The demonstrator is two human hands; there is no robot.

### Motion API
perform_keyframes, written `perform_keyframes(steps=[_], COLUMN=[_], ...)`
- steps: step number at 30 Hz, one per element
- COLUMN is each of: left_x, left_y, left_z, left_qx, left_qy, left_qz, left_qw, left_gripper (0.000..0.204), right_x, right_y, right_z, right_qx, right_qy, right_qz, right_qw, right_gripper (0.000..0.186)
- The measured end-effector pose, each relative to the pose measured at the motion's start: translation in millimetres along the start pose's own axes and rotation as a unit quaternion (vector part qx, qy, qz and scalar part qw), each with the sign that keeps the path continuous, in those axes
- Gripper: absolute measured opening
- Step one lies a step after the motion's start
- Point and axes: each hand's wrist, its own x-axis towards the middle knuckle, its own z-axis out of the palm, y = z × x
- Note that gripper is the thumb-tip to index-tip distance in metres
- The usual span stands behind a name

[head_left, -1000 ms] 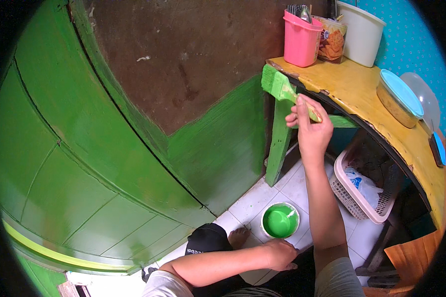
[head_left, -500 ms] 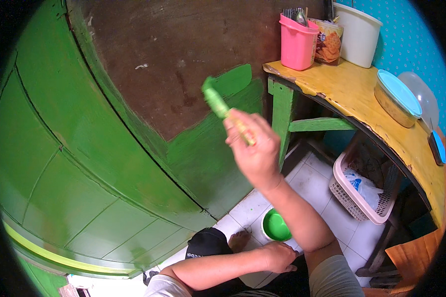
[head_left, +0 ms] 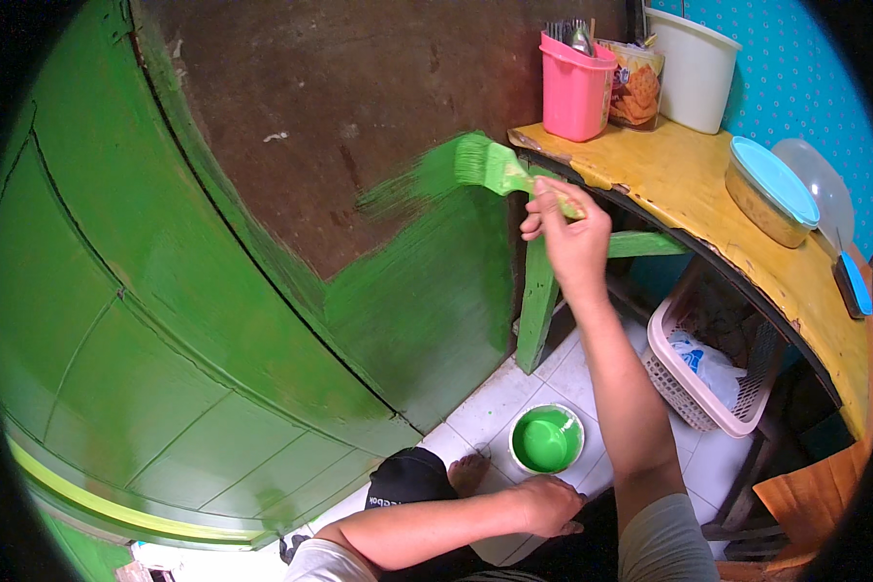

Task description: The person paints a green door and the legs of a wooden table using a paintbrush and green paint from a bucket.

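My right hand (head_left: pixel 574 238) is closed round the handle of a paintbrush (head_left: pixel 501 170), with green-coated bristles against the brown panel (head_left: pixel 291 116) close to the table's corner. Fresh green streaks reach left from the bristles over the bare brown. Below them, the panel's lower part (head_left: pixel 427 310) is covered in green. My left hand (head_left: pixel 548 504) lies loosely over my dark-clothed knee, holding nothing visible, its fingers slightly apart. Just beyond it, a white-rimmed tub of green paint (head_left: pixel 547 439) stands on the tiled floor.
A yellow-topped table (head_left: pixel 669 165) with a green leg (head_left: pixel 538 301) stands at right. It carries a pink cutlery holder (head_left: pixel 574 92), a white bin (head_left: pixel 698 73) and a blue-lidded container (head_left: pixel 771 194). Beneath is a basket (head_left: pixel 694 388). Green boards (head_left: pixel 165 339) curve along the left.
My right hand has carried the brush right, toward the table corner. The solid green patch there is now spread into streaks reaching farther left. My left hand stays put.
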Motion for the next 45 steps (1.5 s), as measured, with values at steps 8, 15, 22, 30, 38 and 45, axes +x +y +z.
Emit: perform_keyframes(steps=[8, 15, 22, 30, 38, 45], left_x=[-8.9, -1.2, 0.0, 4.9, 28.2, 29.5], left_y=[3.6, 3.0, 3.0, 9.5, -6.2, 10.4], left_z=[-10.4, -10.2, -6.6, -12.7, 37.8, 17.5], left_qx=[-0.002, 0.002, 0.004, 0.006, -0.019, 0.045], left_qy=[0.006, -0.01, -0.023, -0.038, 0.084, -0.069], left_qz=[-0.004, 0.001, -0.015, 0.001, 0.04, -0.06], left_qw=[1.0, 1.0, 1.0, 0.999, 0.995, 0.995], left_gripper=[0.047, 0.046, 0.044, 0.04, 0.062, 0.047], right_x=[20.2, -33.8, -87.5, -30.2, -125.6, -95.9], right_y=[-3.9, -4.6, -41.6, -8.6, -68.2, -30.5], right_z=[-7.2, 47.0, 61.1, 39.0, 103.5, 76.0], right_qx=[-0.127, -0.201, -0.066, -0.203, -0.078, 0.078], right_qy=[0.075, -0.011, -0.065, 0.024, -0.152, -0.207], right_qz=[-0.101, -0.225, -0.16, -0.199, -0.197, -0.027], right_qw=[0.984, 0.953, 0.983, 0.959, 0.965, 0.975], right_gripper=[0.026, 0.021, 0.023, 0.017, 0.027, 0.03])
